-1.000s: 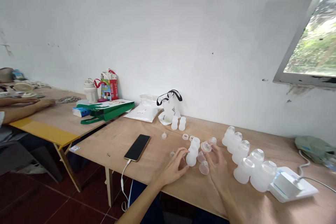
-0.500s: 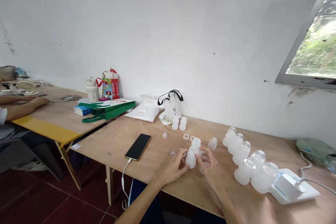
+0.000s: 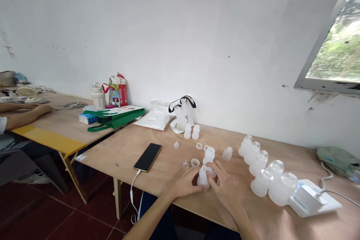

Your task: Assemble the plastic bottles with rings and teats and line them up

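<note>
My left hand (image 3: 188, 184) curls round the lower left side of a white translucent bottle (image 3: 203, 176) standing near the table's front edge. Over the top of that bottle is my right hand (image 3: 222, 180), its fingers on a small clear part I cannot make out well. Just behind stands another open bottle (image 3: 209, 155). A ring (image 3: 195, 162) and a clear nipple (image 3: 185, 164) lie left of the bottles, with a second nipple (image 3: 176, 144) and a smaller ring (image 3: 199, 146) farther back. To the right is a clear domed cap (image 3: 227, 153).
Several capped bottles (image 3: 258, 162) stand at the right beside a white box (image 3: 309, 198). A phone (image 3: 147, 157) with a cable lies left. Two bottles (image 3: 196, 132) stand before a white bag (image 3: 184, 114). Another person's arm (image 3: 25, 116) rests on the far left table.
My right hand has moved left onto the top of the front bottle. My left hand is slightly lower, and the ring beside it now shows fully.
</note>
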`<state>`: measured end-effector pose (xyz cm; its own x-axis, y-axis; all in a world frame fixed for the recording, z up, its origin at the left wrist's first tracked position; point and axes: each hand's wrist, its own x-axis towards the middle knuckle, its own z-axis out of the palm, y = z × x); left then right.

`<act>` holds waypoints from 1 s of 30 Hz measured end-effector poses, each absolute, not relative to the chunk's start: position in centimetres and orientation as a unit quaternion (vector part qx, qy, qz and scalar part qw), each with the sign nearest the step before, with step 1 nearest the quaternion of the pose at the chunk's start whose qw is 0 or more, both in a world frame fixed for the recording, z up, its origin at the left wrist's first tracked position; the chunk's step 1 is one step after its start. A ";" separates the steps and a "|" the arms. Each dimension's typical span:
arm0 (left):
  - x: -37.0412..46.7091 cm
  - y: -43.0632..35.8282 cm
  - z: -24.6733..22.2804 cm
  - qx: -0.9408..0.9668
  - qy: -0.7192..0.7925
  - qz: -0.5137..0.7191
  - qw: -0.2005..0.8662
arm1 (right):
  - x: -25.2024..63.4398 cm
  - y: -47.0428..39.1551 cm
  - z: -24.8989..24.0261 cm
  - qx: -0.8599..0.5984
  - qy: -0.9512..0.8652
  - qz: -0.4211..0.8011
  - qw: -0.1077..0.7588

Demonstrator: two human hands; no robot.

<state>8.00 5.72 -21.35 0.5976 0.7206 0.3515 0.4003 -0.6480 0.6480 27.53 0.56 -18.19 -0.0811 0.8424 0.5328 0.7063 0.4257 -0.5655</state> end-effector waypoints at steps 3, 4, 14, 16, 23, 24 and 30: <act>8.1 5.7 -21.3 0.865 0.314 0.284 0.269 | 27.1 0.2 -17.7 -0.543 -0.747 0.011 0.384; 8.1 5.7 -21.2 0.867 0.311 0.280 0.270 | 27.0 0.1 -17.6 -0.547 -0.749 -0.007 0.372; 8.2 5.2 -19.7 0.875 0.308 0.245 0.283 | 26.2 -0.7 -16.7 -0.580 -0.754 -0.025 0.307; 8.2 5.3 -19.8 0.875 0.312 0.246 0.275 | 25.9 -0.9 -16.4 -0.576 -0.757 -0.027 0.306; 8.0 5.3 -20.2 0.884 0.326 0.236 0.238 | 24.6 -1.7 -15.4 -0.568 -0.765 -0.087 0.290; 7.9 5.3 -20.1 0.887 0.324 0.232 0.235 | 24.6 -1.8 -15.5 -0.569 -0.763 -0.098 0.291; 8.0 5.0 -19.4 0.904 0.287 0.220 0.227 | 24.5 -1.9 -15.7 -0.571 -0.762 -0.106 0.287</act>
